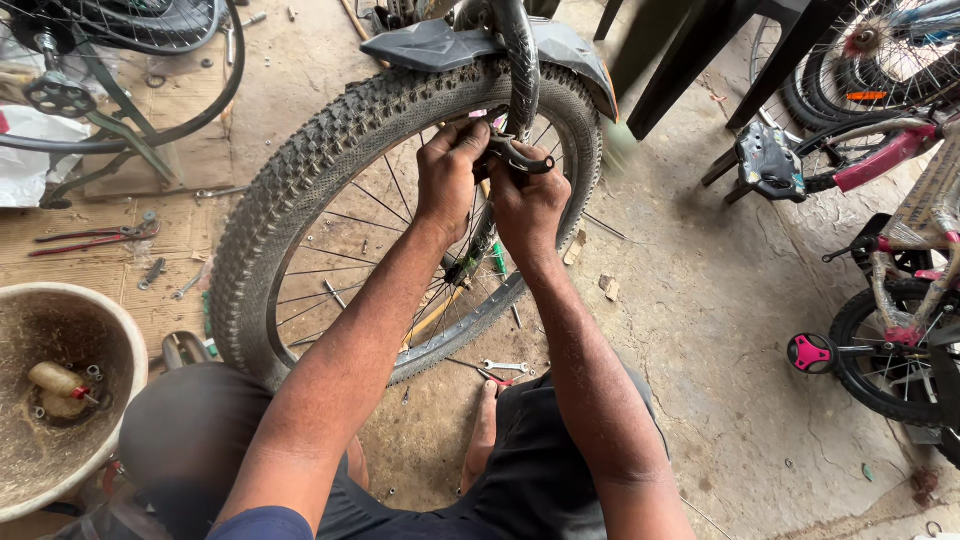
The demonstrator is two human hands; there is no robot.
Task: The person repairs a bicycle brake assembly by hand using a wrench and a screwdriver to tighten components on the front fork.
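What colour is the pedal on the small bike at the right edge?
Bright pink with a black centre; the pedal shows clearly in the head view, low on the right.

You sit on a cracked, dusty concrete floor (700,330) in soft daylight. Flattened cardboard (170,250) lies at your left with red pliers (95,238) on it; a dirty bowl (60,390) stands nearby. Dark chair legs (690,50) rise ahead, small bikes (890,300) crowd your right.
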